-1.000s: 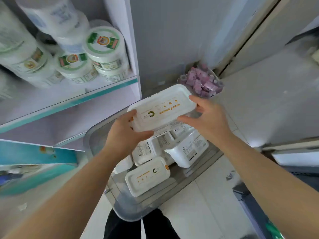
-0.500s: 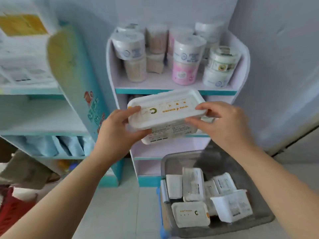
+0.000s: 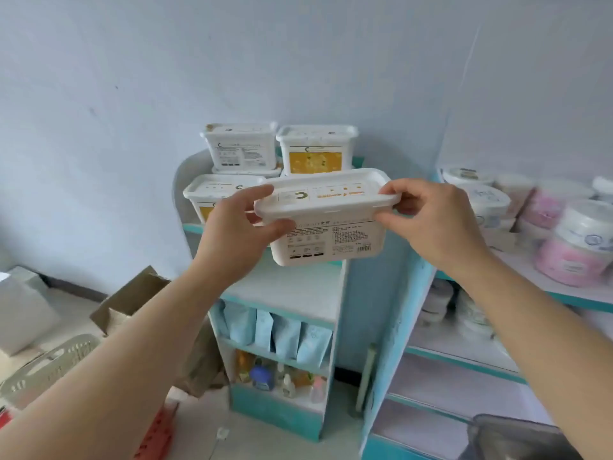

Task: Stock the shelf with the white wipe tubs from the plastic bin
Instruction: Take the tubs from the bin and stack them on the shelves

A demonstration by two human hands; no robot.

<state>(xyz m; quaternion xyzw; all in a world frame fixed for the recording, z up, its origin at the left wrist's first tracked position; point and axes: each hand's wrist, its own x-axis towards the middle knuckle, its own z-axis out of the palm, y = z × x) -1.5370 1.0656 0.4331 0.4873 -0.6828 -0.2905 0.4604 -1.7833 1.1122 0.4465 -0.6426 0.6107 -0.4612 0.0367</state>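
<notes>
Now the white rectangular plastic wipe tub [image 3: 326, 224] is still gripped at both lid ends by the left hand [image 3: 235, 234] and the right hand [image 3: 434, 224], but is held before the top of a narrow white-and-teal shelf unit [image 3: 292, 287], where like white tubs [image 3: 240, 147] are stacked; the grey plastic bin [image 3: 517, 439], formerly below the hands, is seen only at the near right. A green C-shaped mark [image 3: 300, 195] and unreadable orange lettering [image 3: 338, 194] are printed on the lid.
</notes>
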